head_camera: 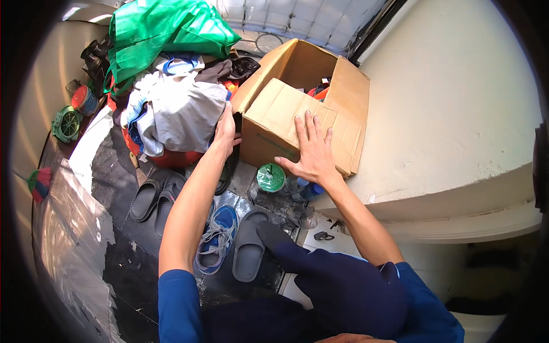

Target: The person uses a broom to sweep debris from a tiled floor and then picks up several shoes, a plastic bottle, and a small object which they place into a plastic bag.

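My right hand (315,154) lies spread on the folded-in top flap of a cardboard box (268,148). The box is partly open, with red and dark items inside. My left hand (226,128) is between the box's left corner and a heap of clothes, its fingers partly hidden; whether it grips anything is unclear. A light grey garment (180,115) drapes over the front of the heap, above something red. On top of the heap rests a green bag (158,38). Just below the box stand a cup with a green lid (271,177) and plastic bottles with blue caps (315,189).
Grey slides (248,257) and a blue sneaker (218,240) are on the dark floor. A scraper (137,167) lies by the heap. A padlock (324,236) sits on white tile. At left are a bucket (85,100) and a broom (39,184); a wall (446,107) bounds the right.
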`<act>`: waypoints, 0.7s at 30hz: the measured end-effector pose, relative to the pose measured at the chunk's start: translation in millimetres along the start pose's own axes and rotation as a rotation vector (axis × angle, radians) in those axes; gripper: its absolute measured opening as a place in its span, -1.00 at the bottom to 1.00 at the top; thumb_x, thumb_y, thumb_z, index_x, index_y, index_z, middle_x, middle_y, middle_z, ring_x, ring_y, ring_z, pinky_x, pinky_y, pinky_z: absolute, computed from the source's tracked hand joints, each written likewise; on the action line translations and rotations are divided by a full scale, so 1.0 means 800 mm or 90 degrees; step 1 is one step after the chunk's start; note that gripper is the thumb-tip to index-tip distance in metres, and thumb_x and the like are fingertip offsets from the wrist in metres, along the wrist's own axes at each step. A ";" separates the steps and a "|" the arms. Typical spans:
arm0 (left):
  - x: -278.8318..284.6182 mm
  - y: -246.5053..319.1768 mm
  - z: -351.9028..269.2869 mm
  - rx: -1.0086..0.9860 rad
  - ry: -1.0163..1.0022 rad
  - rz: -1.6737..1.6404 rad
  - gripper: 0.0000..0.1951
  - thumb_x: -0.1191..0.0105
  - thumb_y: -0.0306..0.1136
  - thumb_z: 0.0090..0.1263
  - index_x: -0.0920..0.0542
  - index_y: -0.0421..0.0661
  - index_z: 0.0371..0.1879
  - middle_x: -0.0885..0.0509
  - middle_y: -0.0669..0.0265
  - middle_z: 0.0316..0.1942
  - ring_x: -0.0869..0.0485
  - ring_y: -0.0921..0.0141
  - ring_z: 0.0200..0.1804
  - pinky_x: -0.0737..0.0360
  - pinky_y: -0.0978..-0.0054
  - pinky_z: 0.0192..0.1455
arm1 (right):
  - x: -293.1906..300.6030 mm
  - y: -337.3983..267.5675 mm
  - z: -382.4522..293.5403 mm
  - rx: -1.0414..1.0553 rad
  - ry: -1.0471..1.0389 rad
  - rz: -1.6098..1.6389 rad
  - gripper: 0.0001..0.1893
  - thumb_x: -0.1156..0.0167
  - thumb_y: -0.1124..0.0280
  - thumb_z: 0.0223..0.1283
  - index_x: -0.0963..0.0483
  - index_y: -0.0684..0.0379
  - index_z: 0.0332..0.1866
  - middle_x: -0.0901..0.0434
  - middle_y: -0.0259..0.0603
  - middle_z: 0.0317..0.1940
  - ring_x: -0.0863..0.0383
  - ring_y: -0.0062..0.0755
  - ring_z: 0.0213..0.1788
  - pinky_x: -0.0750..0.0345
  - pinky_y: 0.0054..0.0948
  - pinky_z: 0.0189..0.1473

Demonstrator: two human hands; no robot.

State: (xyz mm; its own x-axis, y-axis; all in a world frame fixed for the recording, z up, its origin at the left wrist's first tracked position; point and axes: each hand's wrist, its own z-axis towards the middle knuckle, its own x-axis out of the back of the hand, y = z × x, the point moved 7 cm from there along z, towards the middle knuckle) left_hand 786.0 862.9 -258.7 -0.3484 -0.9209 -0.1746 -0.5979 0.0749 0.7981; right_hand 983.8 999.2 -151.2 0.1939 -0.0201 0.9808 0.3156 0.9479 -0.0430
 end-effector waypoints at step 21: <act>-0.081 0.118 -0.104 -0.651 0.067 0.147 -0.69 -0.06 -0.59 0.27 -0.70 -0.06 -0.04 -0.77 0.18 -0.01 -0.68 0.09 0.10 -0.55 0.17 0.20 | 0.020 -0.006 -0.020 -0.023 -0.019 0.030 0.05 -0.49 0.21 0.02 -0.05 0.20 0.61 0.01 0.14 0.61 -0.01 0.22 0.63 -0.06 0.43 0.49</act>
State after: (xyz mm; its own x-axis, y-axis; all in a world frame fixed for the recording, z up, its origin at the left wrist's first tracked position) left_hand 812.3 898.2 -124.3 -0.2830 -0.9575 0.0555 0.3859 -0.0607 0.9206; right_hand 1000.4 989.5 -138.6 0.1824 0.0347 0.9826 0.3401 0.9354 -0.0962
